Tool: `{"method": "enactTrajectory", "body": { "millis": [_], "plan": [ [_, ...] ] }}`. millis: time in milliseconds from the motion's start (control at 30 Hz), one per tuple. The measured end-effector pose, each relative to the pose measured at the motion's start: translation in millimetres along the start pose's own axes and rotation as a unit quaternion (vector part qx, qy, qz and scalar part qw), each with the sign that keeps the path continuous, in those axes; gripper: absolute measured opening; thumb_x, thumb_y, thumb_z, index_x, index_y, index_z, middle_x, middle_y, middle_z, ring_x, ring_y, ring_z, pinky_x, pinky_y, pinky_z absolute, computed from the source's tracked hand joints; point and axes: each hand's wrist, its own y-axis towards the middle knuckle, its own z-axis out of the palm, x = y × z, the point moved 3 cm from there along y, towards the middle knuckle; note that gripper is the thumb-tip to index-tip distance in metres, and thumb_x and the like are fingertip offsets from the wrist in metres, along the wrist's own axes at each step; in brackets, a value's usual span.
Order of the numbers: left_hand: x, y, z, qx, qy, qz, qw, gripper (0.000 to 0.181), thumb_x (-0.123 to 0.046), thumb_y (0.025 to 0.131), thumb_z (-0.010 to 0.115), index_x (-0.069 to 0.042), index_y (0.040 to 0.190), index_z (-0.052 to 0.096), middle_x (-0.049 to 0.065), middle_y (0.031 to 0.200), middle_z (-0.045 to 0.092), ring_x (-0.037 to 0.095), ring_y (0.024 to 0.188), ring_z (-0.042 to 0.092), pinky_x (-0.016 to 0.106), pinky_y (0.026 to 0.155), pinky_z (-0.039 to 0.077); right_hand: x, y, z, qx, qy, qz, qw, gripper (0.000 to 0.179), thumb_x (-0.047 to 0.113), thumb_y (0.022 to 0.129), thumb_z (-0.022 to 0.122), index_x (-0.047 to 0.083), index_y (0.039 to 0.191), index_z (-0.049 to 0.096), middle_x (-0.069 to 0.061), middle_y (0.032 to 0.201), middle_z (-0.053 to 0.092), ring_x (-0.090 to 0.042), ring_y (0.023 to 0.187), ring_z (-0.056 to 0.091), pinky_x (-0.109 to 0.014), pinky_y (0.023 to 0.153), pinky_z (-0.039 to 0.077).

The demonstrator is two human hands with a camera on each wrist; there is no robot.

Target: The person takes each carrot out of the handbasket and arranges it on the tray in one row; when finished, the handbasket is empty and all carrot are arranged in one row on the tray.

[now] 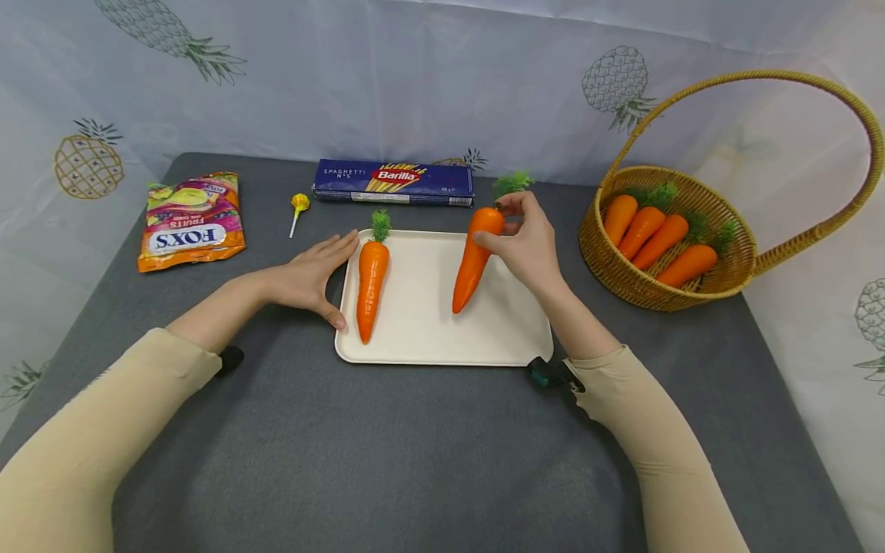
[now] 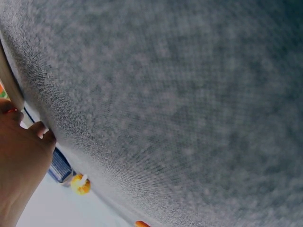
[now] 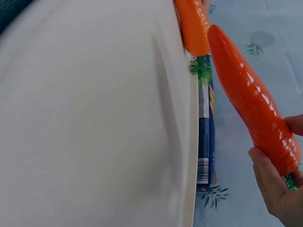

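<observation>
In the head view my right hand (image 1: pixel 527 244) pinches an orange carrot (image 1: pixel 475 257) near its leafy top. The carrot hangs tip-down over the right half of a cream tray (image 1: pixel 429 338); the right wrist view has it raised above the tray, thumb and fingers around its thick end. A second carrot (image 1: pixel 372 288) lies along the tray's left side, green top toward the back. My left hand (image 1: pixel 307 278) rests with spread fingers at the tray's left edge, thumb at the rim, beside that carrot. The left wrist view catches this hand (image 2: pixel 23 156) at its left border.
A wicker basket (image 1: pixel 625 284) with several carrots stands at the right, its tall handle arching up. Behind the tray lies a blue spaghetti box (image 1: pixel 394 183). A yellow lollipop (image 1: pixel 299 203) and an orange candy bag (image 1: pixel 192 223) are at the back left of the grey table (image 1: pixel 415 453).
</observation>
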Motion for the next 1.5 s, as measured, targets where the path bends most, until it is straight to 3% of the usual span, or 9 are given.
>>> {"method": "enactTrajectory", "body": {
  "millis": [800,1500],
  "plan": [
    [-1.9,0.0,-0.7,0.001,0.002,-0.003,1.0000,0.141,-0.055,0.062,0.088,-0.009,0.160,-0.001,0.010,0.169,-0.011,0.045,0.154,-0.006,0.074,0.117,0.004,3,-3.9,43,0.060,0.014,-0.016,0.9979,0.057,0.019,0.079,0.081,0.012,0.127,0.051,-0.010,0.125,0.057,-0.026,0.099,0.067,-0.037,0.084,0.060],
    [-0.8,-0.7,1.3,-0.011,0.003,0.015,0.9998,0.141,-0.051,0.061,0.091,-0.005,0.159,0.000,0.012,0.169,-0.009,0.046,0.154,-0.005,0.073,0.118,0.005,10,-10.5,72,0.092,0.019,-0.023,0.9953,0.056,0.017,0.078,0.081,0.010,0.125,0.053,-0.011,0.121,0.058,-0.029,0.101,0.068,-0.038,0.085,0.059]
  ]
}}
